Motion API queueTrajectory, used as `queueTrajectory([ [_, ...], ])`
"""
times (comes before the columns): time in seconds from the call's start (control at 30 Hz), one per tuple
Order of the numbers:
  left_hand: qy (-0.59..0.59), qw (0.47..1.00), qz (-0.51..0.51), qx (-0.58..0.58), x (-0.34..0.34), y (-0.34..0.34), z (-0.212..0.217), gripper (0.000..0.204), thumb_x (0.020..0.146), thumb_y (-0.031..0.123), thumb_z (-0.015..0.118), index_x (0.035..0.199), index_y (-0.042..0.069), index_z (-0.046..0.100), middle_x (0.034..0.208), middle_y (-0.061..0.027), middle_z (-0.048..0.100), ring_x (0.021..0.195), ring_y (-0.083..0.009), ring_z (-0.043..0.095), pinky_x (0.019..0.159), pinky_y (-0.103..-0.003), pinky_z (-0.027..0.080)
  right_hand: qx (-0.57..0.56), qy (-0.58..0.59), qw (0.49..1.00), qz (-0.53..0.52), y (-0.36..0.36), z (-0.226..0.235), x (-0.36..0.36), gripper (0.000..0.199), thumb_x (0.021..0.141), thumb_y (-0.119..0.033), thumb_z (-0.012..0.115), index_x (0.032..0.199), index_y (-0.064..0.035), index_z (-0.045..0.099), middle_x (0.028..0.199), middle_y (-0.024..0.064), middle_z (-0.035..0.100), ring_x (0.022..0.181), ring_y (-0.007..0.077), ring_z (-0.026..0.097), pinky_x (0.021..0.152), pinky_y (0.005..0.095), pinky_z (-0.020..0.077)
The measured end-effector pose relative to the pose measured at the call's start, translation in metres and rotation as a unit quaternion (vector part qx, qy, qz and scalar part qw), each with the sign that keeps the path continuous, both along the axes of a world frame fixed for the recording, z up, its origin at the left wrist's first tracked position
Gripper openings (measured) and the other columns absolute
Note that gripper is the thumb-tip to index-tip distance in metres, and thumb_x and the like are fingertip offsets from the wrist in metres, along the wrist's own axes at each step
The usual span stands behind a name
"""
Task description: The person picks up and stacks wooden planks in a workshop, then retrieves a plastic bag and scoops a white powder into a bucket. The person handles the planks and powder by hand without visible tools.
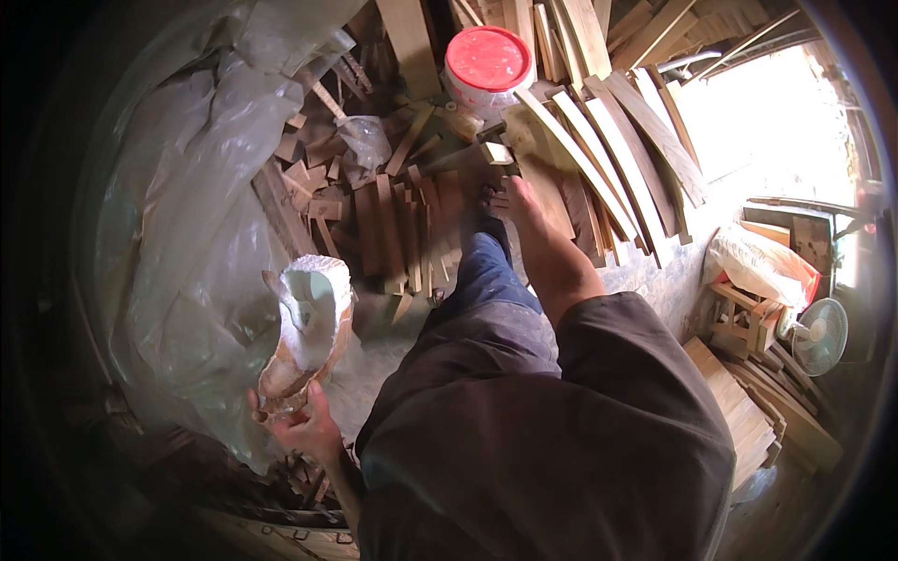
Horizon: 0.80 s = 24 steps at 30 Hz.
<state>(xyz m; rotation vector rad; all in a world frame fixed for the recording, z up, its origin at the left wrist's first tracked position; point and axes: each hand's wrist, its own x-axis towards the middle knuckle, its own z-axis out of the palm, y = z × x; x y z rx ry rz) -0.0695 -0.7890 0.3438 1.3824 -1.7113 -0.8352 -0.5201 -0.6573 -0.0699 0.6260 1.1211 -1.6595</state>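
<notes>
Plastic sheeting [201, 196], translucent, creased: hanging left of and beyond the fingers of the left hand [307, 433], probably serving as a cover or screen.

Hollow piece [323, 304], elongated, pale inside, rough brown toward its near end: standing out beyond the left hand's fingers, which are gripping that near end, thumb at the right and fingers at the left. The hold is apparently keeping the open side facing up and the hollow clear of the fingers.

Wood offcuts [388, 234], many, short: lying in a heap ahead and to the right of the left fingers, seemingly gathered as scrap.

Small plastic bag [365, 140], clear, crumpled: resting among the offcuts, well beyond the left fingers.

Bucket [485, 70], pale, red lid: standing beyond the right hand [520, 201], its lid presumably keeping dust out.

Light wood block [497, 153]: lying just beyond the right hand's fingers, which are pointing leftward over the wood; whether they are closing on anything, one cannot tell.

Long boards [613, 140]: leaning and fanning out right of the right fingers, likely stacked by length.

White-and-orange sack [762, 262], fan [820, 335], plank stack [739, 402]: sitting far right of the right fingers, apparently being stored aside.
</notes>
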Motion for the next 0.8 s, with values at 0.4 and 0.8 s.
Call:
queueTrajectory([
  [0.4,-0.131,0.981,-0.124,-0.069,-0.225,-0.099,-0.021,0.091,0.071,0.01,0.084,0.145,-0.009,0.034,0.133,-0.0198,0.052,0.105,-0.0239,0.065,0.076,-0.027,0.057,0.141,-0.176,0.934,-0.276,-0.084,0.046,-0.062,0.01,0.09,-0.003,0.063,0.095,-0.002,0.055,0.072,0.0071,0.05,0.045,0.0178,0.038,0.045,0.0332,0.0401],
  [0.8,-0.001,0.958,-0.27,-0.098,-0.287,-0.122,-0.016,0.078,0.074,0.014,0.082,0.134,-0.018,0.043,0.147,-0.0214,0.039,0.107,-0.0234,0.064,0.083,-0.031,0.056,-0.181,-0.259,0.945,-0.085,-0.09,0.26,0.042,0.019,0.094,-0.01,0.064,0.112,-0.0068,0.061,0.086,0.0074,0.065,0.074,0.0251,0.061,0.056,0.0385,0.0487],
])
